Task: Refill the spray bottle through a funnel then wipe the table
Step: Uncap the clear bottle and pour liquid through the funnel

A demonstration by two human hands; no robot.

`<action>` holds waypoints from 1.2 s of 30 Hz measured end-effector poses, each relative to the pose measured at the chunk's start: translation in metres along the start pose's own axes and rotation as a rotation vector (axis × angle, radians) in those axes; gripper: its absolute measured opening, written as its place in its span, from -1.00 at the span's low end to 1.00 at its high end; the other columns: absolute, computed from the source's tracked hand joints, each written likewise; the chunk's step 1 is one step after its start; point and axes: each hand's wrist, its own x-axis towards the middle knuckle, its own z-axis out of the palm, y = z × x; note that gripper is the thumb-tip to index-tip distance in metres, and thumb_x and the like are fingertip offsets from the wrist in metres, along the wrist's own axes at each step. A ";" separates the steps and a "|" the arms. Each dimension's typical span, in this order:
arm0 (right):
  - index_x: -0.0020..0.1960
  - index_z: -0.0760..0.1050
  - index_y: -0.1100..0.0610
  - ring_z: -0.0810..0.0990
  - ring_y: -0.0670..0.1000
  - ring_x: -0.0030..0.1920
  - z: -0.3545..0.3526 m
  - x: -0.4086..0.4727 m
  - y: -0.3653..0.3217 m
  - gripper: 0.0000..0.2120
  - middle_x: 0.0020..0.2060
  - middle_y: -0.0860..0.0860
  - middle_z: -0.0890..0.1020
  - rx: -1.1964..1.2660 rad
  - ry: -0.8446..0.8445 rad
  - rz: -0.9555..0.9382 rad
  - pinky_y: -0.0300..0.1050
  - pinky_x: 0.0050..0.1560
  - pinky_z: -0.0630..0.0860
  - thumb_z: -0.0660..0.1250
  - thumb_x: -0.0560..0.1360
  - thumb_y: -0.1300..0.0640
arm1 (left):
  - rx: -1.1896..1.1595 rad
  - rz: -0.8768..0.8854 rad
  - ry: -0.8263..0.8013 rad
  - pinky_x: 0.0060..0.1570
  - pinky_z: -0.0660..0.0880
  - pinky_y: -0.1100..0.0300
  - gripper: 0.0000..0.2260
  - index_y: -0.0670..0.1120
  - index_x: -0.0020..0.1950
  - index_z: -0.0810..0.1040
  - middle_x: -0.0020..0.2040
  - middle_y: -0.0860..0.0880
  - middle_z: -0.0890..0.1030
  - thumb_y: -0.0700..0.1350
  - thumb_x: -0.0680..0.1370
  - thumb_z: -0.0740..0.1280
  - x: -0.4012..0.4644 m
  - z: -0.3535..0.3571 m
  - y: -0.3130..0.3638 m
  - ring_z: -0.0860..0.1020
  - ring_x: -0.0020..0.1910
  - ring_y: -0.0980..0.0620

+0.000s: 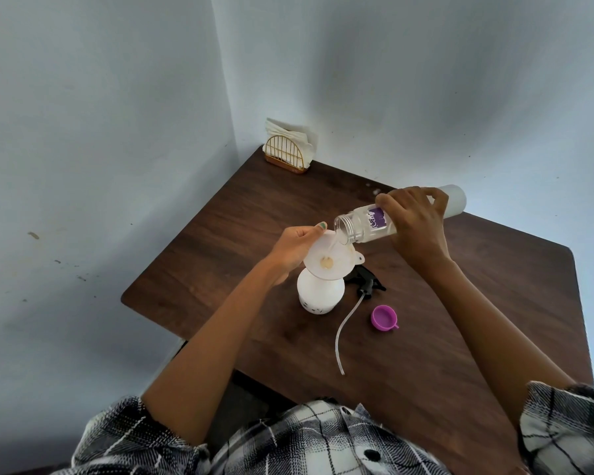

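A white spray bottle [319, 294] stands upright on the dark wooden table [443, 320] with a white funnel [330, 258] seated in its neck. My left hand [297, 246] pinches the funnel's left rim. My right hand [417, 222] grips a clear refill bottle [367, 222] with a purple label, tipped to the left, its open mouth over the funnel. A thin stream of liquid runs from it into the funnel. The black spray head [366, 284] with its long dip tube [343, 334] lies on the table to the right of the spray bottle.
A purple cap [384, 317] lies open side up right of the dip tube. A gold wire napkin holder [286, 154] with white napkins stands at the table's far corner against the blue walls. The table's left edge is near the spray bottle.
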 end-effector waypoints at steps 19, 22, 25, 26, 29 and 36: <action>0.04 0.45 0.09 0.58 0.13 -0.04 -0.001 -0.001 0.001 -0.63 -0.09 0.05 0.62 -0.012 0.016 -0.009 0.04 0.09 0.17 0.49 0.31 0.25 | -0.018 0.000 -0.009 -0.13 0.44 0.19 -0.67 -0.14 0.04 0.62 -0.09 -0.03 0.61 0.08 0.60 0.22 0.002 -0.001 -0.003 0.52 -0.10 0.04; 0.05 0.45 0.09 0.58 0.14 -0.03 -0.001 -0.001 0.001 -0.62 -0.08 0.06 0.62 -0.004 0.012 -0.009 0.04 0.10 0.17 0.50 0.30 0.25 | -0.018 0.002 -0.008 -0.10 0.44 0.16 -0.68 -0.13 0.02 0.62 -0.09 -0.03 0.61 0.08 0.60 0.21 0.003 -0.001 -0.003 0.52 -0.10 0.03; 0.05 0.44 0.09 0.58 0.14 -0.03 -0.001 -0.002 0.001 -0.60 -0.07 0.06 0.62 -0.006 0.005 -0.010 0.04 0.10 0.17 0.51 0.29 0.24 | -0.016 0.001 -0.014 -0.10 0.46 0.17 -0.71 -0.07 0.00 0.62 -0.10 0.00 0.61 0.08 0.60 0.21 0.003 -0.001 -0.003 0.53 -0.10 0.04; 0.05 0.44 0.09 0.58 0.14 -0.03 -0.001 -0.001 0.001 -0.60 -0.07 0.06 0.62 -0.006 0.003 -0.009 0.04 0.10 0.17 0.51 0.29 0.24 | -0.018 0.003 -0.017 -0.10 0.46 0.18 -0.72 -0.07 -0.01 0.62 -0.10 0.00 0.61 0.08 0.60 0.21 0.003 -0.001 -0.003 0.54 -0.09 0.04; 0.05 0.44 0.09 0.58 0.14 -0.03 -0.002 -0.001 0.001 -0.59 -0.07 0.07 0.62 -0.002 0.002 -0.004 0.05 0.10 0.18 0.52 0.28 0.24 | -0.016 0.004 -0.012 -0.11 0.46 0.19 -0.72 -0.06 -0.02 0.62 -0.11 0.02 0.61 0.09 0.60 0.21 0.004 -0.001 -0.004 0.54 -0.09 0.04; 0.06 0.44 0.09 0.58 0.15 -0.02 -0.003 -0.003 -0.001 -0.57 -0.06 0.08 0.62 0.005 -0.022 -0.001 0.05 0.10 0.17 0.53 0.27 0.24 | -0.012 -0.001 -0.017 -0.07 0.47 0.16 -0.71 -0.08 0.01 0.61 -0.05 -0.01 0.61 0.09 0.60 0.21 0.004 -0.001 -0.004 0.53 -0.05 0.03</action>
